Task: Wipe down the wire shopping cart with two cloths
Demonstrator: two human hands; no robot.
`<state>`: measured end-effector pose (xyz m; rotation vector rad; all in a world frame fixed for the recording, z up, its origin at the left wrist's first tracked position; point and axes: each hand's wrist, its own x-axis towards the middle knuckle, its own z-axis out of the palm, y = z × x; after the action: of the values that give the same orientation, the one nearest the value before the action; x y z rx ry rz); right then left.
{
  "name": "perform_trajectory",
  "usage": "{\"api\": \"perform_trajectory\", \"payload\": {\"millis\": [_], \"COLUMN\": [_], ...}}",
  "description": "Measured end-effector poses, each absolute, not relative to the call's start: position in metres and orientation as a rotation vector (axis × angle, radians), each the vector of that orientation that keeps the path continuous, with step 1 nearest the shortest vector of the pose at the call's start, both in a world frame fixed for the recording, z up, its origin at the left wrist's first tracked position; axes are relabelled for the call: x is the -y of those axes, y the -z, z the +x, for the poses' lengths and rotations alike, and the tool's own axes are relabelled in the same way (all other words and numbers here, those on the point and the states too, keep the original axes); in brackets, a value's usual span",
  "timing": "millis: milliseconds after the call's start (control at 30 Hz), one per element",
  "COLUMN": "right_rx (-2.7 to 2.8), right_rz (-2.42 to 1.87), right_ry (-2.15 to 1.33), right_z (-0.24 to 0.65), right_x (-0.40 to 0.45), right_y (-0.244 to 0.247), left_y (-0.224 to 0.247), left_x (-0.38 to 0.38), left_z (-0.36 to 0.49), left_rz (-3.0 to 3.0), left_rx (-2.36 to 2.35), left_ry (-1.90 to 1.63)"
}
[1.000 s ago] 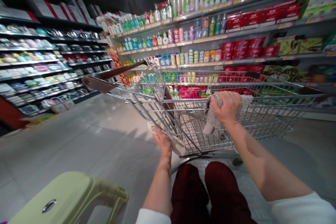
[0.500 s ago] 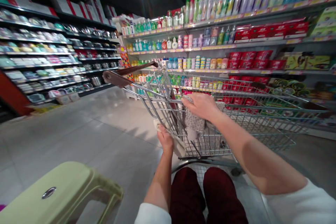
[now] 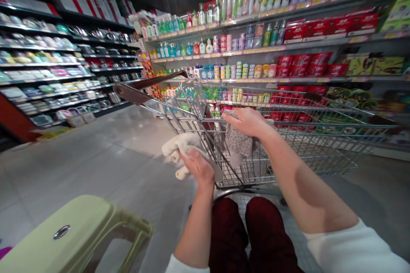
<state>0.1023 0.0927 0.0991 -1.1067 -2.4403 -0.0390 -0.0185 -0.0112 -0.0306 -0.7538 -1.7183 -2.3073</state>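
Note:
A metal wire shopping cart [image 3: 301,136] with a brown handle [image 3: 150,85] stands sideways before me. My left hand [image 3: 200,168] grips a cream cloth [image 3: 184,143], bunched and hanging beside the cart's rear frame, left of the basket. My right hand [image 3: 248,123] is closed over a grey patterned cloth [image 3: 238,138] at the cart's upper near rail, and the cloth drapes down against the wires. The fingertips of my right hand are partly hidden by the cloth and the rail.
A pale green plastic stool [image 3: 83,226] stands at the lower left. Shelves of bottles, tubs and red packages [image 3: 329,30] run behind the cart. More shelves with dishes and pots [image 3: 41,57] line the left. My knees in dark red trousers [image 3: 265,230] are close below the cart.
My left hand and the cream cloth have come away from the cart's frame, and the cloth now bunches out to the left. My right hand stays at the rail. The view has shifted slightly.

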Motion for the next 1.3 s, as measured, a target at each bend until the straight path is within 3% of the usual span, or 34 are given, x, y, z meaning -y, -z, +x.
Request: {"api": "perform_trajectory", "payload": {"millis": [167, 367, 533, 700, 1067, 1300], "right_rx": [2.437, 2.409, 2.394, 2.383, 2.385, 2.382], "right_rz": [-1.116, -1.160, -1.156, -1.140, -1.159, -1.152], "right_ry": [0.084, 0.096, 0.095, 0.090, 0.104, 0.114], "right_z": [0.102, 0.099, 0.097, 0.098, 0.100, 0.101], "right_x": [-0.093, -0.093, -0.093, -0.094, -0.091, -0.093], "right_y": [-0.097, -0.096, -0.096, -0.094, -0.095, -0.093], "left_y": [0.008, 0.089, 0.152, 0.184, 0.210, 0.214], "left_x": [-0.023, -0.042, -0.029, -0.023, -0.025, -0.025], "left_z": [0.001, 0.009, 0.024, 0.034, 0.052, 0.048], "left_rz": [-0.736, -0.970, -1.332, -1.686, -2.074, -2.188], "left_rx": [1.799, 2.305, 2.435, 2.491, 2.467, 2.407], "left_ry": [2.089, 1.590, 1.362, 1.136, 0.841, 0.873]}}
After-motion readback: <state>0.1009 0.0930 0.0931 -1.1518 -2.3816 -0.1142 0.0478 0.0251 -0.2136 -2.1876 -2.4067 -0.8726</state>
